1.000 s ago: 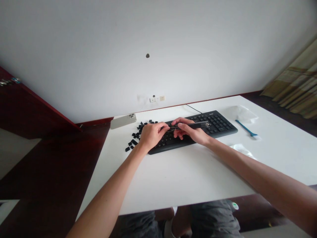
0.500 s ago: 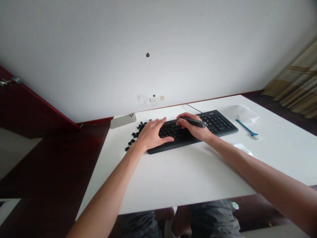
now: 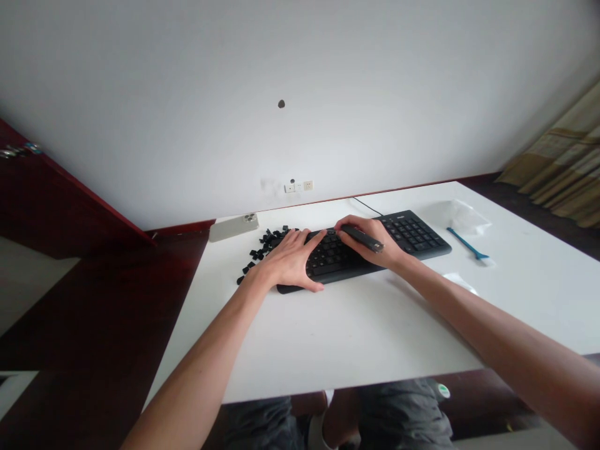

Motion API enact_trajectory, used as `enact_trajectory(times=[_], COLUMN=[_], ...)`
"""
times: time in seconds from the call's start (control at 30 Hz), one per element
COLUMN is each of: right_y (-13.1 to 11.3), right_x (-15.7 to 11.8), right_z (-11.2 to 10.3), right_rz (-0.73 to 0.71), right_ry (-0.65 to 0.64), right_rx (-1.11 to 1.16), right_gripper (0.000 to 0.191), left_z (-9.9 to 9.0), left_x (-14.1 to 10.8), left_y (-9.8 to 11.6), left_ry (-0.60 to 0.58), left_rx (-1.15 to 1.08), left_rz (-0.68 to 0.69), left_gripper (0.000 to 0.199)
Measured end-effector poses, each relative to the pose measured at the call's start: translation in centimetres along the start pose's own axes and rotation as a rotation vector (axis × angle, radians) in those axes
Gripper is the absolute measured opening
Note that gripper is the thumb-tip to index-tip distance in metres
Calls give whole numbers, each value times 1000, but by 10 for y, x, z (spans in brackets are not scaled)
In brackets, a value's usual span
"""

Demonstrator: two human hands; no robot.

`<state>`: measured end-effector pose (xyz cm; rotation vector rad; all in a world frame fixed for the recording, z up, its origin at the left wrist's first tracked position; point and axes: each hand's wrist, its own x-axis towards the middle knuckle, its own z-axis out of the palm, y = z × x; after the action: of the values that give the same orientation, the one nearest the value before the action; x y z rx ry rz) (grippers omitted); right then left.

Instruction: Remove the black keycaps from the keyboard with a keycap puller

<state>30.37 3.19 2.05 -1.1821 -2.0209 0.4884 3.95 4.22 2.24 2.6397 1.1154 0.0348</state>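
A black keyboard (image 3: 412, 234) lies at a slant on the white table. My left hand (image 3: 289, 259) lies spread over its left part, the thumb on the front edge and the fingers toward the back. In my right hand (image 3: 370, 240) is a dark, pen-like tool (image 3: 362, 239), tilted, its tip end near the keyboard's back edge; the exact tip is hidden by the fingers. Several loose black keycaps (image 3: 257, 254) are scattered left of the keyboard, partly behind my left hand.
A phone (image 3: 234, 228) lies face down at the back left. On the right are a blue brush (image 3: 467, 244), a clear plastic bag (image 3: 464, 215) and a white wipe or tissue (image 3: 460, 282). A cable (image 3: 368, 205) runs from the keyboard's back.
My left hand has spread wider, its thumb moving down to the keyboard's front edge. The tool in my right hand has tilted, its rear end lower and further left.
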Motion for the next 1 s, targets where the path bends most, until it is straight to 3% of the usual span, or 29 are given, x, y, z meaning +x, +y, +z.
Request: enact_trajectory(times=[0.63, 0.87, 1.0], right_y=[-15, -10, 2], right_x=[2, 9, 40], right_z=[1, 1, -8], right_rz=[-141, -70, 63], right_ry=[-194, -219, -342], right_rx=[17, 36, 130], right_gripper=[24, 21, 19], left_z=[2, 4, 2], left_x=[-3, -2, -3], left_y=[-8, -9, -8], left_ry=[54, 53, 56], left_rx=[-49, -53, -60], left_rz=[48, 40, 32], left_gripper=[140, 139, 139])
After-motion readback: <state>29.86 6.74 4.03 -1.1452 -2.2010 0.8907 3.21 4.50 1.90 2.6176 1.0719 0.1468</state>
